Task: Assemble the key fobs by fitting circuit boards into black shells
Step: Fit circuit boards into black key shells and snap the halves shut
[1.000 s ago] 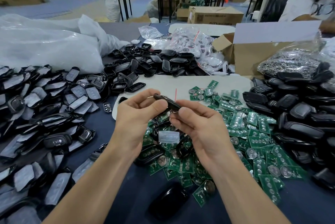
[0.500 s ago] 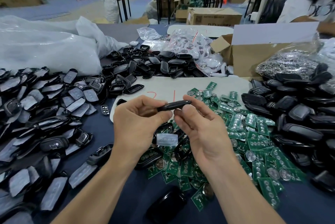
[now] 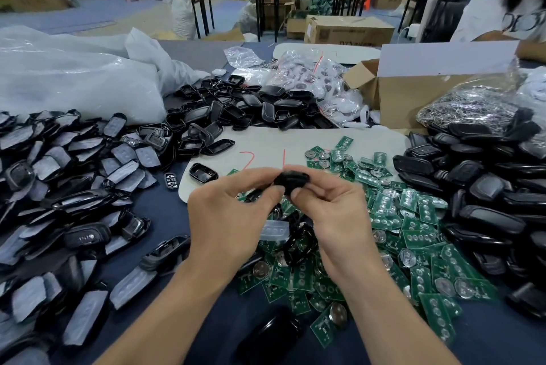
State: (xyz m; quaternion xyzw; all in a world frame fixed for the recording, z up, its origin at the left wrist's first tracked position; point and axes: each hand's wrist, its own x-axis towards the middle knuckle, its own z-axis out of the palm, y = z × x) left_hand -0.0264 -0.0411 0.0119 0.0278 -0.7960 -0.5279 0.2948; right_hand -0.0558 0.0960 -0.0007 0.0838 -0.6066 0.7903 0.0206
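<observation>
Left hand (image 3: 224, 217) and right hand (image 3: 334, 211) pinch one black shell (image 3: 291, 181) between curled fingers (image 3: 260, 196); heaped circuit boards (image 3: 419, 217) and loose shells (image 3: 206, 125) await assembly.

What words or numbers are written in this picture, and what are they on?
"2 1" (as it looks): red pen on the white sheet.
Cardboard box: black print, too blurred to read.
White shirt: big letters, too blurred to read.
Green circuit boards: markings too small to read.
Held black shell: blurred, nothing readable.
</observation>
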